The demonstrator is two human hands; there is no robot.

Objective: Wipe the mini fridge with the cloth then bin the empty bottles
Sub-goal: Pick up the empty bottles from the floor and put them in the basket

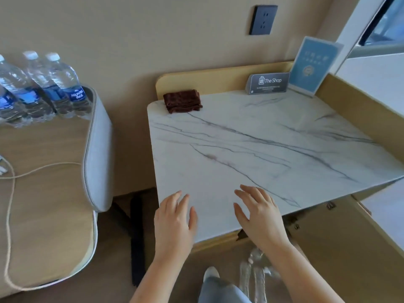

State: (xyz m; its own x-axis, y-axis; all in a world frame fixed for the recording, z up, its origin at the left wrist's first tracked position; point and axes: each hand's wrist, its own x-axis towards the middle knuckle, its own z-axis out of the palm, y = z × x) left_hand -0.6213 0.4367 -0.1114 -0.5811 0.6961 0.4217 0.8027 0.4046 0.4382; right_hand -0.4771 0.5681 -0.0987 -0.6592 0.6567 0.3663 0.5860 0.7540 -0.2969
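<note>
On the marble worktop point(251, 138), the folded brown cloth point(183, 101) lies at the far corner, well apart from the left hand point(175, 221) and right hand point(260, 217), both spread wide and empty.

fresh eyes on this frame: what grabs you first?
Two bare, open hands, left hand and right hand, hover over the near edge of a white marble-look top. A folded dark brown cloth lies at its far left corner. Blue-labelled water bottles stand on the wooden table to the left; clear bottles lie on the floor.
</note>
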